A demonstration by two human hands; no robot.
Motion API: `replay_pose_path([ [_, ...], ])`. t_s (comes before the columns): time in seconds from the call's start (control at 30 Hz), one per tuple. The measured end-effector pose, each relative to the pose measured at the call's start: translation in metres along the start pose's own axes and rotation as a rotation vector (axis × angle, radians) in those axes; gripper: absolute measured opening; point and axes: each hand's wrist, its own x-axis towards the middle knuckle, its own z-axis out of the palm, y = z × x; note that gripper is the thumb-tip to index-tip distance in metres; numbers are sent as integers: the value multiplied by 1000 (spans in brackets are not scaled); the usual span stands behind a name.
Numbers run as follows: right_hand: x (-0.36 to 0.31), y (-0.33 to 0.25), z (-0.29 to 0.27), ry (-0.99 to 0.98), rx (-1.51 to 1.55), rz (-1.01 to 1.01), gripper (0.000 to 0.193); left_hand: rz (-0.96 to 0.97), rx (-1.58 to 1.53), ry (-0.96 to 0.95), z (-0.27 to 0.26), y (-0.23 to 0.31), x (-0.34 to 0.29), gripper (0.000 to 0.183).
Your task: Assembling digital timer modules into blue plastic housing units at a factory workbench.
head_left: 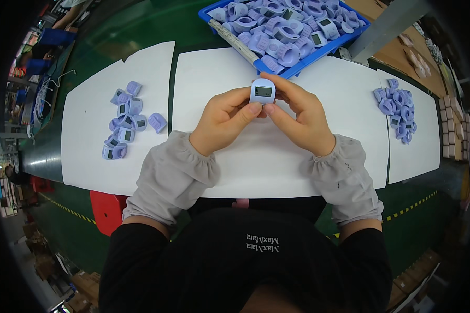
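Observation:
Above the middle of the white table top, a small lavender ring-shaped device with a grey display (262, 91) is held upright between my two hands, its screen facing me. My left hand (222, 120) grips its left side, the thumb at the lower edge. On the other side, my right hand (303, 115) is closed on it too, with the thumb low and the fingers behind. Parts of the fingers are hidden behind the device. Just beyond my hands stands a blue bin (318, 56) heaped with similar lavender pieces (287, 31).
A loose group of the same devices (125, 122) lies on the left white sheet, and a tighter pile (399, 109) on the right one. A grey metal post (386, 31) rises beside the bin. A red stool (107, 211) stands below the table's left front edge.

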Motion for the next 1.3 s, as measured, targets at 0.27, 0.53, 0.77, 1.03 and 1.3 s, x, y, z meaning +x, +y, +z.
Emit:
replay_pose_path([
  [0.27, 0, 0, 0, 3, -36, 6, 48, -13, 42, -21, -2, 0, 0, 32],
  [0.53, 1, -2, -1, 22, -68, -5, 42, -16, 3, -35, -1, -1, -1, 35],
  [0.77, 1, 1, -2, 19, -33, 11, 40, -40, 81, -79, -4, 1, -1, 36],
  [1.03, 0, 5, -2, 10, -32, -12, 40, -13, 76, -60, -3, 1, -2, 35],
  [1.3, 1, 5, 5, 67, -130, -73, 44, -43, 70, -74, -4, 1, -2, 38],
])
